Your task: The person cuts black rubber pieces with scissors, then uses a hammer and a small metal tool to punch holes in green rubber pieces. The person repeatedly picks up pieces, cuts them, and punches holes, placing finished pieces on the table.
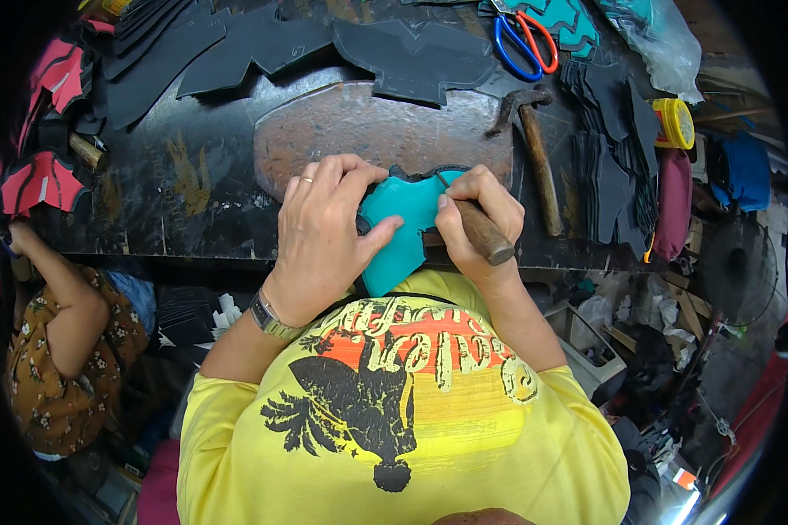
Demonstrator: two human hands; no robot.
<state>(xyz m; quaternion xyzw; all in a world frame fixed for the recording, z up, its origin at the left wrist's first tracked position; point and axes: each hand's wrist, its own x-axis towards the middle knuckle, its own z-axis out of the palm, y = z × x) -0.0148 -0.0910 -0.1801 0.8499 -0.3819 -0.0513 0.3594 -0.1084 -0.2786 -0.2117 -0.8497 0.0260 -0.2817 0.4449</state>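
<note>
A teal shaped piece of sheet material [403, 236] with dark edging along its far side lies over the near edge of a worn brown slab [311, 122]. My left hand [324, 227] grips its left side, thumb flat on the teal face and fingers bent at the far edge. In my right hand [486, 206] is a wooden-handled awl [488, 236], its butt toward me. The awl's thin dark tip meets the piece near its dark edging; the exact contact is partly hidden by my fingers.
A hammer [541, 166] lies right of the slab, below blue-and-red-handled scissors [525, 45]. Black cut pieces [411, 54] spread behind; more are stacked at right [606, 162], beside a yellow tub [672, 124]. Pink pieces [42, 184] lie at left, near another person's arm [61, 293].
</note>
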